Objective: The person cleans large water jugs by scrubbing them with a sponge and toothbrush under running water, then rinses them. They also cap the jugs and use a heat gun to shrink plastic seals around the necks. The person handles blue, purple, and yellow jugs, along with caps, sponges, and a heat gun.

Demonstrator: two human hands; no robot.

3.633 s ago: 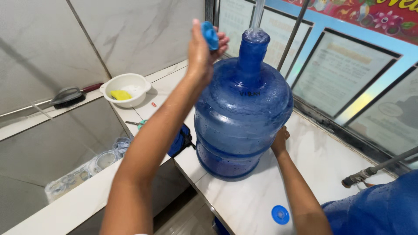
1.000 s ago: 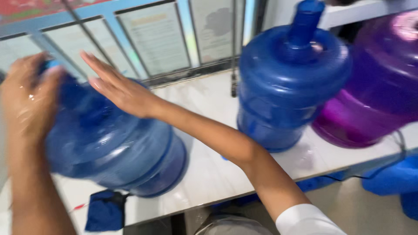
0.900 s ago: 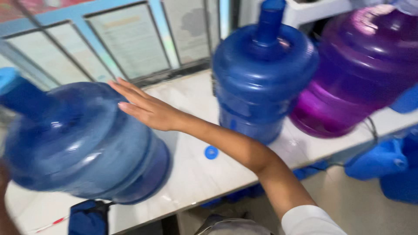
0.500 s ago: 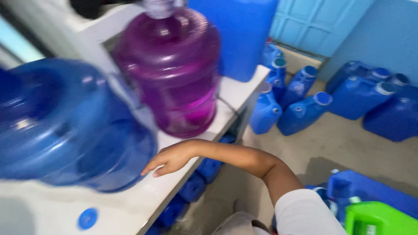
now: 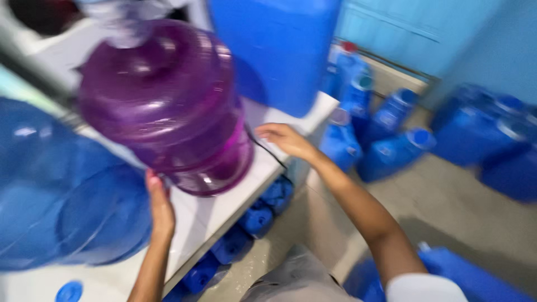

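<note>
Reaching toward a purple water jug at frame centre on the white table, the open left hand touches its base; the open right hand hovers beside it. Blue jug crowds the left; blue canisters litter the floor.

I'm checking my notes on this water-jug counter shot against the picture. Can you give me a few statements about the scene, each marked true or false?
1. The left hand is at the lower edge of the purple jug. True.
2. The right hand grips the purple jug's neck. False: it is out to the jug's right, over the white counter, by a thin black cable.
3. A big blue jug stands left of the purple one. True.
4. The floor behind is lined with red buckets. False: blue canisters stand there.
5. A loose blue cap lies on the counter near the blue jug. True.
</note>
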